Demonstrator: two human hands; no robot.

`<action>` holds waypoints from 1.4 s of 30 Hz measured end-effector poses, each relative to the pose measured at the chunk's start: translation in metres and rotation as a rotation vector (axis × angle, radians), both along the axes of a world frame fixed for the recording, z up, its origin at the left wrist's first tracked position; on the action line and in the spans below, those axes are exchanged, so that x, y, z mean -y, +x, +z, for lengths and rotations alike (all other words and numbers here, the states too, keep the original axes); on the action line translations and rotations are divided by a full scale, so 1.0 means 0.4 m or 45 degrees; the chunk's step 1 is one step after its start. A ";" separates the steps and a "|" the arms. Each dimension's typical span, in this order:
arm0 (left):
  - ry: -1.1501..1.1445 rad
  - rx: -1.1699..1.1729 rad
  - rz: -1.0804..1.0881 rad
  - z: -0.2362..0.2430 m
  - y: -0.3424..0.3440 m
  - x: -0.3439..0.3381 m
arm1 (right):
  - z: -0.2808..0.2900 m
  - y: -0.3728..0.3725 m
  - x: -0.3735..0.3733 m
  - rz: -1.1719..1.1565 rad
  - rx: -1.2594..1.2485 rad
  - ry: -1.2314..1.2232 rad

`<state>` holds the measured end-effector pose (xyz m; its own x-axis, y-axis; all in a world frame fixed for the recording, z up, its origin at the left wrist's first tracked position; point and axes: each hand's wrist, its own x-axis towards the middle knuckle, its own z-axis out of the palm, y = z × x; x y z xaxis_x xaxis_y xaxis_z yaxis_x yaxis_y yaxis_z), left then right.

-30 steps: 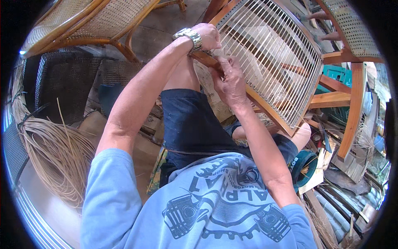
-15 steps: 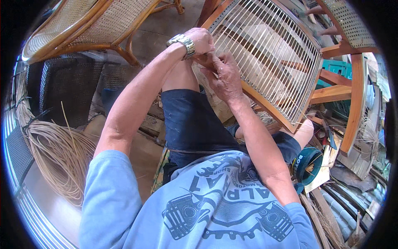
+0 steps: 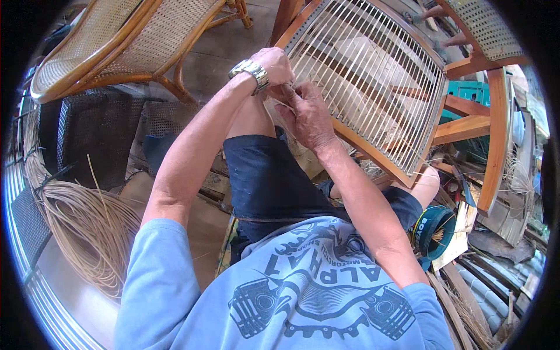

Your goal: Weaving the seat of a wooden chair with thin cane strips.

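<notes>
While a cane coil [image 3: 87, 233] spreads out near on the left and a green tub [image 3: 419, 230] sits near on the right, the work lies between and beyond them. The right hand [image 3: 312, 116] is at the left part of the near rail of the frame [image 3: 373, 153], its fingers bent and bunched. The left hand [image 3: 273, 65], just beyond it and to the left, curls its fingers inward, nearly meeting the right ones; whether either grips anything I cannot tell. The frame reaches away to the far right, strung with pale parallel strands [image 3: 373, 87]. The step in hand looks like finger work on a strand end; the next move probably calls for a firm pinch and even tension. Farther off, a chair [image 3: 169, 41] stands on the left.
</notes>
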<state>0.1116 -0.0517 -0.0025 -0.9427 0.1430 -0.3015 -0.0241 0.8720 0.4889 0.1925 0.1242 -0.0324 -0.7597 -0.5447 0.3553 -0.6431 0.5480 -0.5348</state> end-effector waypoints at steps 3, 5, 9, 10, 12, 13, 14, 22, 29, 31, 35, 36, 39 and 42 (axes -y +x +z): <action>-0.084 0.020 0.138 -0.033 -0.023 -0.007 | 0.010 0.001 0.007 0.001 0.026 -0.031; -0.072 -0.025 0.151 -0.060 -0.034 -0.001 | 0.010 0.003 0.012 -0.005 0.005 -0.005; -0.044 -0.061 0.154 -0.059 -0.042 -0.008 | 0.011 0.003 0.007 -0.035 0.011 0.016; -0.046 -0.061 0.147 -0.053 -0.043 -0.011 | 0.012 0.003 0.005 -0.042 0.011 0.013; -0.064 -0.016 0.149 -0.043 -0.044 -0.011 | 0.018 0.003 0.004 -0.050 0.036 0.039; -0.068 -0.016 0.147 -0.039 -0.046 -0.007 | 0.022 0.003 0.004 -0.052 0.036 0.036; -0.062 -0.001 0.094 -0.034 -0.048 0.000 | 0.027 0.003 0.004 -0.035 0.062 -0.002; -0.022 -0.106 -0.098 -0.025 -0.030 0.004 | 0.016 0.001 0.004 -0.065 0.136 -0.111; 0.014 -0.091 -0.055 -0.040 -0.026 0.012 | 0.022 0.005 0.008 -0.054 0.106 -0.099; 0.001 -0.086 -0.042 -0.040 -0.026 0.009 | 0.018 0.004 0.008 -0.077 0.133 -0.100; -0.038 -0.108 -0.091 -0.029 -0.036 0.004 | 0.017 0.004 0.005 -0.071 0.135 -0.118; -0.096 -0.097 -0.128 -0.024 -0.040 0.002 | 0.016 0.004 0.005 -0.060 0.137 -0.123; -0.176 -0.050 -0.138 -0.017 -0.044 -0.004 | 0.013 0.002 0.004 -0.036 0.111 -0.102; -0.096 0.038 -0.074 -0.010 -0.042 0.011 | 0.012 0.003 0.004 -0.041 0.127 -0.093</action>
